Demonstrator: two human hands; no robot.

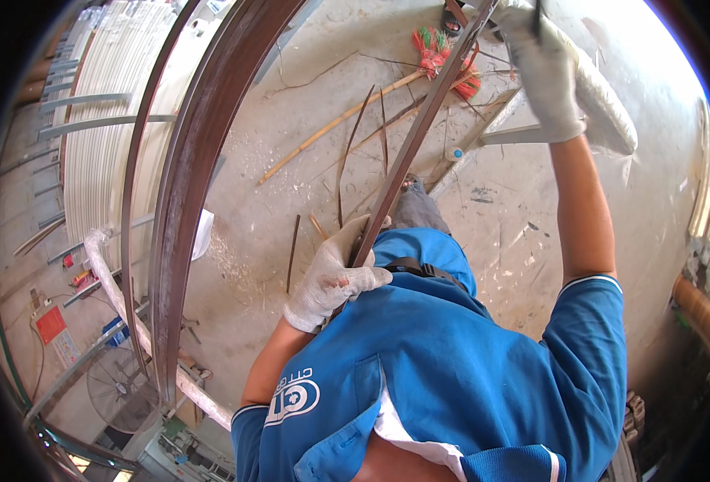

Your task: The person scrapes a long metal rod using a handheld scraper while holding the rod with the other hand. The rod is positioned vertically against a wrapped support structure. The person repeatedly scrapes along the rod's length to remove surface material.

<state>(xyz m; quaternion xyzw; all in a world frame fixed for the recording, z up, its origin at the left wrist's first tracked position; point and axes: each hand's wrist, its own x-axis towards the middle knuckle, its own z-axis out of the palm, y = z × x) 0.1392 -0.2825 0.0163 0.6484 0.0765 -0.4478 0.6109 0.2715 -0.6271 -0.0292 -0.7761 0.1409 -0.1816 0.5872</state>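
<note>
A long, narrow brown strip [419, 136] slants from my waist up to the top edge of the view. Near its lower end, my left hand [335, 277] in a pale, stained work glove is closed around it, thumb across the strip. My right hand [544, 76], also gloved, is stretched far forward beside the strip's far end. It looks closed, but its fingers are blurred and partly cut off by the frame. A dark, thin piece [538, 22] shows at that hand, too smeared to name. Behind the right wrist lies a white wrapped bundle [608, 104].
Brown profiles [198, 161] rise close on my left, before a rack of stacked white lengths [106, 153]. A red-green bristled broom [434, 52] and loose strips lie on the concrete floor [291, 177]. A standing fan [122, 390] is at lower left.
</note>
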